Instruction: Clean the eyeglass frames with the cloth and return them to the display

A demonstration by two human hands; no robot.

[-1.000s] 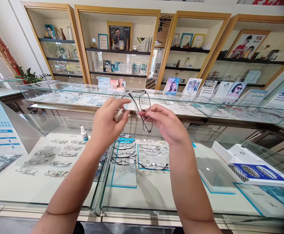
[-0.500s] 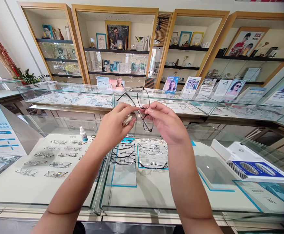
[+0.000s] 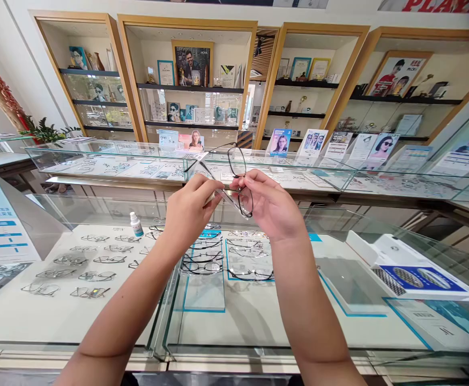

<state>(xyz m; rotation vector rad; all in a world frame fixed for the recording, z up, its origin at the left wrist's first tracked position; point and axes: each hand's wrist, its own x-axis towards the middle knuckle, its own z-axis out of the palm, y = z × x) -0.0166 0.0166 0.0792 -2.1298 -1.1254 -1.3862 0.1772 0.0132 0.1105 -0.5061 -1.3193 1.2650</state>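
Note:
In the head view, a pair of dark thin-rimmed eyeglasses [image 3: 237, 162] is held up above the glass counter, its lenses one above the other. My right hand [image 3: 272, 203] pinches the frame near the bridge between thumb and fingertips. With thumb and forefinger, my left hand [image 3: 196, 206] grips one temple arm; the other arm sticks out up and to the left. A pale edge shows by the left fingertips, too small to make out. Below the hands, rows of eyeglasses [image 3: 202, 267] lie inside the case.
A glass display case [image 3: 202, 351] stands right before me. Inside are a small white bottle [image 3: 136, 225], more spectacles [image 3: 93, 276] at left and a white-and-blue box [image 3: 423, 281] at right. A sign [image 3: 1, 225] stands left. Another glass counter [image 3: 138, 166] and wall shelves [image 3: 190, 88] lie beyond.
My left fingers have closed more tightly on the temple arm, and the whitish bit under them is now mostly hidden. The eyeglasses have turned slightly. The camera view has tilted up a little.

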